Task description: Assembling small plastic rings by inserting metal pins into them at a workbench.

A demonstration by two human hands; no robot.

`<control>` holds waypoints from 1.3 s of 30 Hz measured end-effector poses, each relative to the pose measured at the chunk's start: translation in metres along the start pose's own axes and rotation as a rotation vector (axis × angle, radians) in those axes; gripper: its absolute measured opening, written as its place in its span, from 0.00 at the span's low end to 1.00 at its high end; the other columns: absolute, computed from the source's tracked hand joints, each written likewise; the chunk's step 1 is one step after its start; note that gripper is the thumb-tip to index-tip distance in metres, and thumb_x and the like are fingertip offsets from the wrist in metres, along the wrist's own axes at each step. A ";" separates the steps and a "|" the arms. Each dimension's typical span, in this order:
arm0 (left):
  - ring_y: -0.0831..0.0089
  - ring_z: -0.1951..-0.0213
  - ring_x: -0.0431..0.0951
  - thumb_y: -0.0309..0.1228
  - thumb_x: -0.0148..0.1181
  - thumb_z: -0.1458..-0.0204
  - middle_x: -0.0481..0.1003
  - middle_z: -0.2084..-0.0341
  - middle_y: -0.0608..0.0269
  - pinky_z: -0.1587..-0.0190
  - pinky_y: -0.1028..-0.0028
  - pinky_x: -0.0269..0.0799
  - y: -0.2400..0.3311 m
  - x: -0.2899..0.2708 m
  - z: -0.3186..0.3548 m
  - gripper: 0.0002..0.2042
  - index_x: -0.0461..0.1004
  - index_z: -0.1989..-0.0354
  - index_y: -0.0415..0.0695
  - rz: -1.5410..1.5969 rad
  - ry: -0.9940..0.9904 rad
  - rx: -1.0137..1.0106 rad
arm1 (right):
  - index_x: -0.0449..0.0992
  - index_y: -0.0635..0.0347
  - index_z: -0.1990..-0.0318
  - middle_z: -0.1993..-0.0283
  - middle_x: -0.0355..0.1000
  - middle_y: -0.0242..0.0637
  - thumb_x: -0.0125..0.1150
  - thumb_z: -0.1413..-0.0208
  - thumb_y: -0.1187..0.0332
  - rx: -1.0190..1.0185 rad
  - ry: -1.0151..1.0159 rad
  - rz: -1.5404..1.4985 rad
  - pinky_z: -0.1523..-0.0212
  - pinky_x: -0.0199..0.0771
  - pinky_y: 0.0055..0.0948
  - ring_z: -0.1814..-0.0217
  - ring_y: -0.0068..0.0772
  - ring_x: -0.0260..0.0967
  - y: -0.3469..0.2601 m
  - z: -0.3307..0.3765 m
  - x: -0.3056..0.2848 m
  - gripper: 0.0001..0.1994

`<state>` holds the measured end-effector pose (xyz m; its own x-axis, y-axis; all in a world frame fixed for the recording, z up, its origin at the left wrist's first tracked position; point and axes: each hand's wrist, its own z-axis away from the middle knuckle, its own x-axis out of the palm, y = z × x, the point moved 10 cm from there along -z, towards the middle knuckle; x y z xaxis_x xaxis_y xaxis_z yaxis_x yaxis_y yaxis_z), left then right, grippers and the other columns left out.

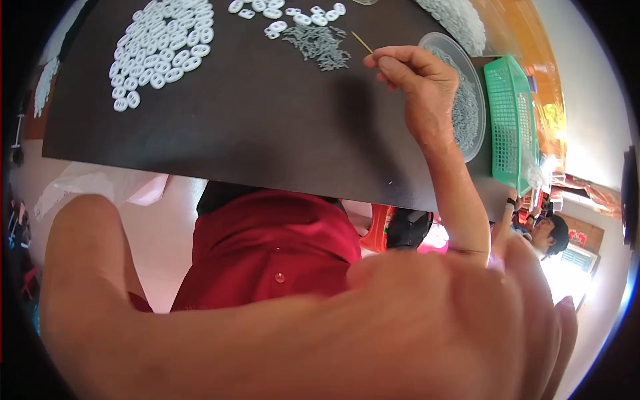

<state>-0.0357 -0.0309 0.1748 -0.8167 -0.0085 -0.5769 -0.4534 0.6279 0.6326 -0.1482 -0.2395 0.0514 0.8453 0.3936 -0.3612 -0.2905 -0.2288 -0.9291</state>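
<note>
One view, head camera: right hand (417, 83) pinches a thin tan wooden stick (362, 42) over the matte black bench (253, 127), beside small grey plastic pieces (320, 47). Left hand (453, 320) blurred close up; its grip unreadable. White oval plastic rings (163, 50) heaped far left.

The left hand (460, 320) sits so near the lens that it blurs, covering the lap and the worktop's (267, 127) near right corner. The right hand (417, 80) hides part of the clear bowl (467, 100). The grey bits (320, 45) are too small to identify. The top edge cuts off the white rings (160, 53).
</note>
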 end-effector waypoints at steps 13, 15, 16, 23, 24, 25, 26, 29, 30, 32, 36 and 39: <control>0.69 0.80 0.74 0.31 0.59 0.61 0.76 0.73 0.54 0.81 0.77 0.66 -0.006 -0.018 0.000 0.14 0.76 0.65 0.38 -0.042 -0.081 0.000 | 0.77 0.66 0.66 0.69 0.76 0.35 0.57 0.50 0.76 0.060 0.003 -0.044 0.70 0.65 0.16 0.72 0.17 0.66 0.009 -0.008 -0.004 0.06; 0.69 0.80 0.74 0.31 0.59 0.61 0.76 0.73 0.54 0.81 0.77 0.66 0.003 -0.023 0.004 0.14 0.76 0.65 0.38 -0.080 -0.099 -0.001 | 0.77 0.66 0.65 0.68 0.76 0.35 0.58 0.50 0.76 0.028 0.015 0.003 0.69 0.66 0.16 0.71 0.17 0.67 0.001 -0.006 -0.007 0.06; 0.69 0.80 0.74 0.31 0.59 0.61 0.76 0.73 0.54 0.81 0.77 0.66 0.019 -0.024 0.007 0.14 0.76 0.65 0.38 -0.112 -0.104 -0.002 | 0.77 0.66 0.65 0.68 0.76 0.35 0.58 0.50 0.76 0.001 0.010 -0.014 0.69 0.66 0.16 0.71 0.17 0.67 -0.007 -0.004 -0.004 0.06; 0.60 0.77 0.74 0.17 0.59 0.59 0.74 0.76 0.56 0.73 0.72 0.70 -0.134 -0.025 0.013 0.12 0.74 0.63 0.38 -0.086 0.215 -0.345 | 0.77 0.66 0.61 0.68 0.76 0.33 0.57 0.49 0.77 -0.081 0.062 0.050 0.64 0.67 0.16 0.66 0.17 0.68 -0.009 -0.011 -0.001 0.08; 0.58 0.75 0.74 0.18 0.58 0.58 0.74 0.77 0.56 0.72 0.69 0.70 -0.159 -0.025 0.021 0.10 0.74 0.64 0.39 -0.020 0.280 -0.453 | 0.77 0.66 0.61 0.68 0.75 0.33 0.57 0.48 0.77 -0.100 0.052 0.070 0.64 0.67 0.16 0.65 0.17 0.68 -0.009 -0.013 0.002 0.07; 0.58 0.75 0.74 0.18 0.58 0.58 0.74 0.77 0.56 0.72 0.69 0.70 -0.169 -0.023 0.020 0.10 0.74 0.64 0.39 -0.031 0.285 -0.446 | 0.77 0.66 0.61 0.68 0.75 0.33 0.57 0.48 0.77 -0.114 0.053 0.066 0.64 0.67 0.16 0.65 0.17 0.68 -0.011 -0.013 0.002 0.07; 0.58 0.74 0.74 0.19 0.58 0.58 0.74 0.77 0.56 0.71 0.67 0.70 -0.176 -0.023 0.017 0.09 0.75 0.66 0.40 -0.137 0.287 -0.417 | 0.77 0.66 0.61 0.68 0.75 0.33 0.57 0.48 0.76 -0.127 0.043 0.079 0.64 0.67 0.15 0.65 0.17 0.68 -0.014 -0.014 0.004 0.07; 0.61 0.74 0.75 0.20 0.59 0.57 0.73 0.77 0.57 0.71 0.68 0.69 -0.185 -0.020 0.003 0.08 0.75 0.66 0.39 -0.350 0.264 -0.358 | 0.77 0.66 0.61 0.69 0.75 0.33 0.57 0.48 0.76 -0.146 0.026 0.069 0.64 0.66 0.15 0.65 0.16 0.68 -0.012 -0.016 0.009 0.07; 0.64 0.74 0.74 0.21 0.60 0.57 0.72 0.76 0.59 0.71 0.70 0.68 -0.185 -0.017 -0.005 0.08 0.74 0.66 0.37 -0.449 0.236 -0.323 | 0.77 0.66 0.61 0.69 0.75 0.33 0.57 0.48 0.77 -0.149 0.026 0.051 0.64 0.66 0.15 0.66 0.16 0.67 -0.012 -0.018 0.009 0.07; 0.61 0.72 0.74 0.23 0.61 0.58 0.72 0.76 0.58 0.70 0.67 0.68 -0.196 -0.010 -0.016 0.08 0.75 0.67 0.38 -0.515 0.192 -0.364 | 0.77 0.66 0.62 0.69 0.75 0.33 0.57 0.48 0.77 -0.131 0.013 0.045 0.65 0.66 0.15 0.66 0.16 0.67 -0.011 -0.019 0.013 0.07; 0.58 0.70 0.74 0.27 0.62 0.60 0.71 0.77 0.55 0.69 0.62 0.68 -0.217 0.004 -0.027 0.06 0.74 0.74 0.39 -0.619 0.133 -0.394 | 0.77 0.66 0.63 0.69 0.75 0.33 0.56 0.48 0.77 -0.087 -0.050 0.022 0.65 0.66 0.15 0.66 0.16 0.68 -0.009 -0.020 0.022 0.07; 0.55 0.71 0.75 0.26 0.60 0.61 0.71 0.77 0.50 0.70 0.60 0.67 -0.224 0.010 -0.032 0.05 0.73 0.78 0.37 -0.627 0.103 -0.379 | 0.77 0.66 0.63 0.69 0.75 0.33 0.56 0.48 0.77 -0.075 -0.053 -0.006 0.66 0.66 0.16 0.66 0.17 0.69 -0.004 -0.019 0.024 0.06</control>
<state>0.0462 -0.1964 0.0434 -0.3846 -0.3621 -0.8491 -0.9229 0.1689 0.3460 -0.1180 -0.2462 0.0484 0.8216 0.4414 -0.3607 -0.2491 -0.2912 -0.9237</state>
